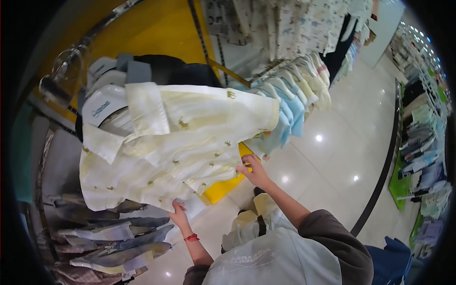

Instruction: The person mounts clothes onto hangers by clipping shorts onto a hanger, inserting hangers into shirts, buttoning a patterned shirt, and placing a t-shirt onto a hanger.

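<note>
A pale yellow collared shirt (190, 128) with small animal prints hangs on a white hanger (107, 104) from a metal rail at the left. My left hand (178, 212) is at the shirt's lower edge, its fingers closed on the fabric. A red string bracelet (191, 237) circles that wrist. My right hand (252, 169) pinches the shirt's edge further right, near the hem. Dark garments (178, 71) hang just behind the shirt.
Light blue clothes (287, 111) hang beyond the shirt. Printed garments (294, 28) hang higher up. Folded-looking clothes (118, 237) are at lower left. Another clothing rack (420, 142) lines the right side, across the tiled floor (332, 156). A blue object (389, 261) stands at lower right.
</note>
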`<state>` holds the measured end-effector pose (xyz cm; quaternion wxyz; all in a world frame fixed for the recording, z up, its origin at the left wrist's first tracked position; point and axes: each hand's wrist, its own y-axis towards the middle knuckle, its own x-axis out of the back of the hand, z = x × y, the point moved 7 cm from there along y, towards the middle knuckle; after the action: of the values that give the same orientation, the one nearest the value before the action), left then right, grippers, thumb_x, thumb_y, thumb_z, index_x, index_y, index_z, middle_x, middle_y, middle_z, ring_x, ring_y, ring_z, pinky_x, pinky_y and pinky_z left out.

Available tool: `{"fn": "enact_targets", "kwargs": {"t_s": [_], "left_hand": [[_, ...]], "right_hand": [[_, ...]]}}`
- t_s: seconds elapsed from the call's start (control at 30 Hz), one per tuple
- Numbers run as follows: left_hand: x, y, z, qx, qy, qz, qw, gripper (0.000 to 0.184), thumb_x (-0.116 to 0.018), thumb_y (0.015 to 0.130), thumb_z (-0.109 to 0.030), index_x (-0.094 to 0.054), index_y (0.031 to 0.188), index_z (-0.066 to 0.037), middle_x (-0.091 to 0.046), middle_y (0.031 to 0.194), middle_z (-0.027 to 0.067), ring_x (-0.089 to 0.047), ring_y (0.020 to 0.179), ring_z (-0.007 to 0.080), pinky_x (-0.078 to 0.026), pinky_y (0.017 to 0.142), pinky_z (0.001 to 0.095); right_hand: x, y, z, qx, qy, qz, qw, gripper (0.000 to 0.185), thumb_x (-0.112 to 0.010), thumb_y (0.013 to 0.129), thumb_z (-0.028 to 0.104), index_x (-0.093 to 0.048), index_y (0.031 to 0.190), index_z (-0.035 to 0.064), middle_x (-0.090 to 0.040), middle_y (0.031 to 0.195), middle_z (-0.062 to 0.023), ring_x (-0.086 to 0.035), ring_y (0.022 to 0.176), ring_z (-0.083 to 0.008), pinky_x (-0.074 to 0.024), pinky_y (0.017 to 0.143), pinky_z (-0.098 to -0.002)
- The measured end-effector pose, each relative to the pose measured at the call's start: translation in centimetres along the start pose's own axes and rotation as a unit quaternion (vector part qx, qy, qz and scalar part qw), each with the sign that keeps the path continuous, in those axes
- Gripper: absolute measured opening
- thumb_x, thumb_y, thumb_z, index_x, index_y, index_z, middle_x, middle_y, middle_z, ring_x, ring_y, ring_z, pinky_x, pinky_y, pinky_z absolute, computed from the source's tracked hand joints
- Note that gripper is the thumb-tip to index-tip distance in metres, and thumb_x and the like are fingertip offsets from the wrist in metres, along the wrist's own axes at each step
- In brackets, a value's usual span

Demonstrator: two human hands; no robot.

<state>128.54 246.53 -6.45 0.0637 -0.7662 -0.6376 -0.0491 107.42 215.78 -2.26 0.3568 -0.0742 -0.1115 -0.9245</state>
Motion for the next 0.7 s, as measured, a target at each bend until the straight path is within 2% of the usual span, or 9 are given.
{"fn": "enact_targets", "kwargs": {"t_s": [0.1, 0.23, 0.3, 0.37, 0.43, 0.47, 0.57, 0.63, 0.7], "left_hand": [[-2.3, -1.1, 2.8, -0.02, -0.048, 0.033, 0.998, 0.017, -0.048, 0.093, -0.014, -0.056, 0.094, 0.001, -0.056, 0.064, 0.0061, -0.049, 0.051, 0.01, -0.041, 0.047, 0.0219], [-10.2, -6.6, 5.0, 0.062, -0.032, 0.198, 0.978, 0.014, -0.047, 0.093, -0.012, -0.054, 0.093, 0.0, -0.059, 0.071, 0.0083, -0.056, 0.06, 0.0125, -0.048, 0.054, 0.0243], [-14.8, -10.1, 6.4, 0.121, -0.032, 0.308, 0.943, 0.013, -0.049, 0.092, -0.011, -0.054, 0.095, 0.001, -0.06, 0.076, 0.0097, -0.06, 0.066, 0.0146, -0.051, 0.058, 0.0262], [-19.5, -13.6, 6.5, 0.127, -0.037, 0.381, 0.915, 0.013, -0.051, 0.091, -0.01, -0.054, 0.097, 0.001, -0.062, 0.081, 0.0112, -0.062, 0.071, 0.0156, -0.052, 0.062, 0.0268], [-23.9, -15.8, 5.4, 0.136, -0.026, 0.423, 0.895, 0.015, -0.053, 0.09, -0.01, -0.054, 0.099, 0.002, -0.062, 0.084, 0.0115, -0.062, 0.074, 0.0158, -0.051, 0.066, 0.0262], [-26.4, -16.6, 4.6, 0.14, -0.023, 0.442, 0.886, 0.016, -0.053, 0.09, -0.01, -0.054, 0.1, 0.002, -0.063, 0.085, 0.0117, -0.062, 0.075, 0.0159, -0.051, 0.068, 0.0258], [-34.2, -16.6, 1.2, 0.029, -0.004, 0.417, 0.908, 0.017, -0.055, 0.089, -0.01, -0.054, 0.1, 0.003, -0.063, 0.09, 0.0125, -0.063, 0.081, 0.0177, -0.05, 0.074, 0.0255], [-39.5, -16.5, -4.2, -0.062, -0.005, 0.396, 0.916, 0.023, -0.059, 0.086, -0.011, -0.053, 0.103, 0.003, -0.062, 0.095, 0.0134, -0.062, 0.09, 0.021, -0.048, 0.081, 0.0293], [-45.4, -15.2, -5.7, -0.112, 0.027, 0.388, 0.914, 0.037, -0.062, 0.084, -0.012, -0.047, 0.113, 0.005, -0.055, 0.111, 0.0194, -0.056, 0.104, 0.0266, -0.045, 0.089, 0.0343]], "right_hand": [[1.8, -1.1, -0.6, -0.027, 0.025, -0.002, 0.999, 0.046, -0.069, 0.08, 0.023, -0.046, 0.113, 0.002, -0.05, 0.106, -0.0124, -0.053, 0.095, -0.0235, -0.0458, 0.079, -0.0326], [4.6, -1.9, -3.5, -0.114, 0.057, 0.022, 0.992, 0.052, -0.069, 0.08, 0.018, -0.04, 0.12, 0.0018, -0.05, 0.109, -0.013, -0.055, 0.095, -0.0215, -0.0487, 0.076, -0.0314], [6.5, -2.2, -4.9, -0.12, 0.044, 0.015, 0.992, 0.047, -0.066, 0.082, 0.016, -0.041, 0.12, 0.0031, -0.049, 0.111, -0.0125, -0.056, 0.092, -0.0202, -0.0492, 0.076, -0.0304], [8.5, -2.2, -6.6, -0.105, 0.028, 0.018, 0.994, 0.044, -0.064, 0.083, 0.015, -0.042, 0.119, 0.0041, -0.049, 0.111, -0.0119, -0.058, 0.09, -0.0193, -0.0496, 0.075, -0.0297], [10.9, -1.9, -8.2, -0.066, 0.01, 0.03, 0.997, 0.042, -0.065, 0.083, 0.016, -0.044, 0.118, 0.0048, -0.05, 0.111, -0.0113, -0.059, 0.087, -0.0189, -0.0499, 0.075, -0.0293], [12.2, -1.9, -9.1, -0.083, 0.007, 0.054, 0.995, 0.041, -0.065, 0.083, 0.016, -0.045, 0.117, 0.0044, -0.051, 0.11, -0.0108, -0.058, 0.087, -0.0185, -0.0499, 0.074, -0.029], [17.6, -1.3, -9.9, -0.119, -0.006, 0.111, 0.987, 0.037, -0.065, 0.083, 0.017, -0.048, 0.114, 0.0033, -0.053, 0.108, -0.0094, -0.058, 0.087, -0.0174, -0.0499, 0.074, -0.0283], [21.6, -1.0, -10.8, -0.134, -0.006, 0.121, 0.984, 0.035, -0.065, 0.083, 0.017, -0.05, 0.111, 0.0027, -0.055, 0.105, -0.0086, -0.058, 0.087, -0.0168, -0.0498, 0.074, -0.0279], [26.1, -0.6, -12.0, -0.137, -0.019, 0.083, 0.987, 0.031, -0.065, 0.082, 0.016, -0.052, 0.107, 0.0025, -0.058, 0.101, -0.0089, -0.06, 0.085, -0.0176, -0.0508, 0.073, -0.0285]]}}
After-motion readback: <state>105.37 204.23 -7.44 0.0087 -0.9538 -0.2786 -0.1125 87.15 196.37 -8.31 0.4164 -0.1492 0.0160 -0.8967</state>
